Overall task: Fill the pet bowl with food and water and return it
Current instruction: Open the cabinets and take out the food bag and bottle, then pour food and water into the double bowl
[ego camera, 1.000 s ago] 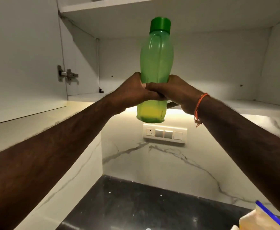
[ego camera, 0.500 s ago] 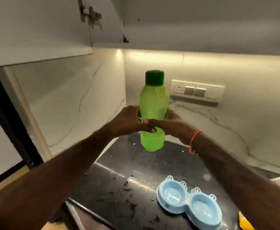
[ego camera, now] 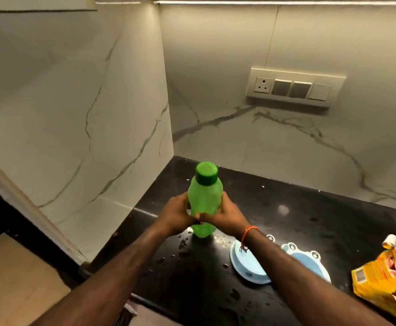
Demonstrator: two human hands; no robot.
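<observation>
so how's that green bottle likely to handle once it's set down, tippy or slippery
The bottle is tall and narrow, so it may tip if nudged high. Its plastic looks smooth, and the counter shows wet spots, so it could slide. Both hands, left and right, grip it, hinting at some weight.

Grey-veined white marble walls (ego camera: pixel 251 142) meeting in a corner over a wet black countertop (ego camera: pixel 286 215), socket-and-switch panel (ego camera: pixel 294 88) on the back wall, warm strip light (ego camera: pixel 263 2) glowing overhead, pale wood floor (ego camera: pixel 16 278) lower left.

Single head-worn view, angled forward and down onto the countertop (ego camera: pixel 286 222) corner.
</observation>
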